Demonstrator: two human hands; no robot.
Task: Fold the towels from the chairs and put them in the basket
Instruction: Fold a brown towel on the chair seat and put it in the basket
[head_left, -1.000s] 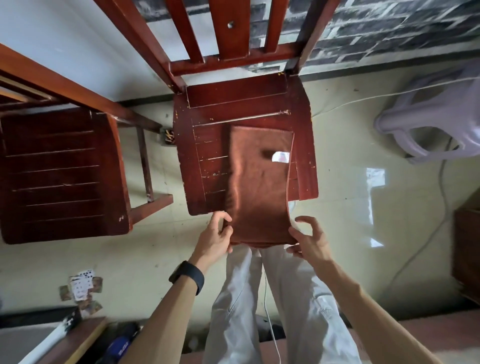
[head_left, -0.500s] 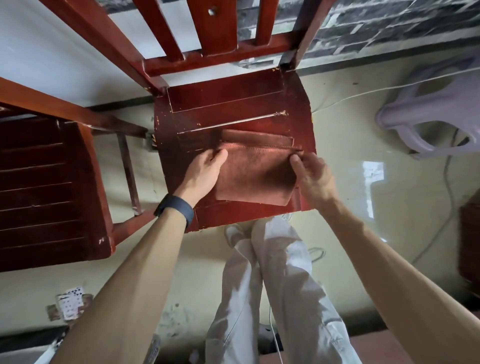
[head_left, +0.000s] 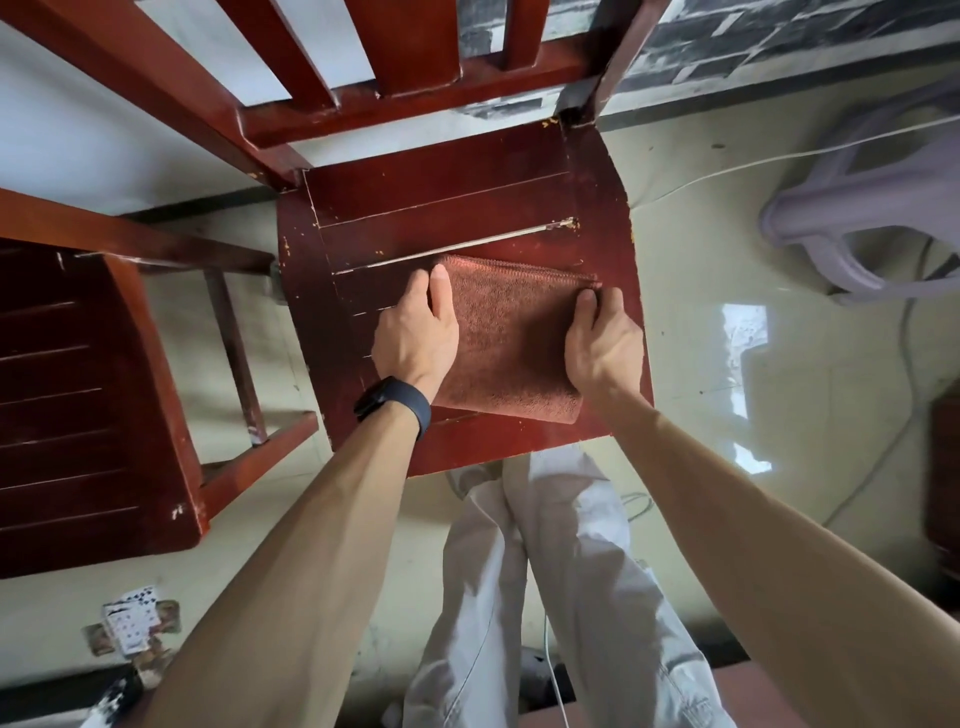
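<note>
A brown towel lies folded into a short rectangle on the seat of a red wooden chair. My left hand rests on the towel's left side, its thumb on top near the far left corner. At the right side my right hand has its fingers curled over the far right corner. Both hands pinch the top layer against the seat. No basket is in view.
A second red wooden chair stands close on the left. A lilac plastic stool sits on the floor at the right, with a white cable running past it. Playing cards lie on the floor lower left. My legs stand before the chair.
The towel's near end hung over the seat's front edge; both hands lifted it and laid it over the far half. The towel is now half as long, with the hands at its far corners.
</note>
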